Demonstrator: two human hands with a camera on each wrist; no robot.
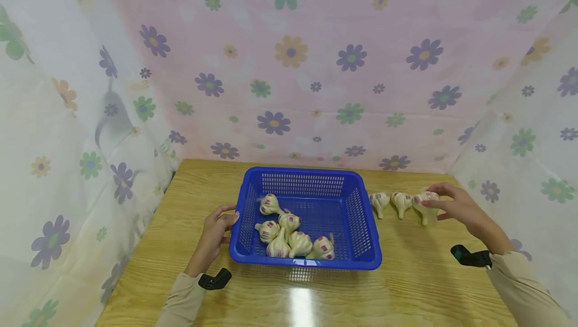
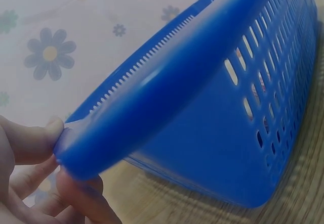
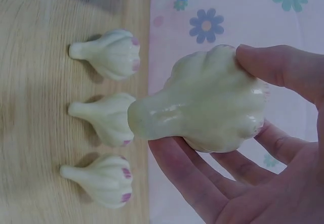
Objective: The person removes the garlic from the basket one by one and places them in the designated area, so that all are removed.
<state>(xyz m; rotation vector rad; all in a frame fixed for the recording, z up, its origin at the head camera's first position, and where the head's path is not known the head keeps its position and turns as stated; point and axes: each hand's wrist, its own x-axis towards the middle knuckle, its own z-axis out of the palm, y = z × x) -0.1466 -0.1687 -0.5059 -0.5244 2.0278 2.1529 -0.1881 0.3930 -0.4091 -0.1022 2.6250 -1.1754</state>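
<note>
A blue basket (image 1: 304,263) holds several garlic bulbs (image 1: 269,204), most of them along its near and left side. My left hand (image 1: 214,234) grips its left rim; in the left wrist view the thumb and fingers of that hand (image 2: 43,171) pinch the rim (image 2: 152,90). To the right of the basket, my right hand (image 1: 465,211) holds a garlic bulb (image 3: 212,100) between thumb and fingers, off the table. Three other bulbs (image 3: 114,54) lie in a row in the right wrist view, beside the hand (image 3: 273,168).
A wooden table (image 1: 406,287) carries the basket and the row of bulbs. Flower-patterned cloth (image 1: 289,91) hangs behind the table and on both sides. Black wrist devices (image 1: 215,280) sit on both forearms.
</note>
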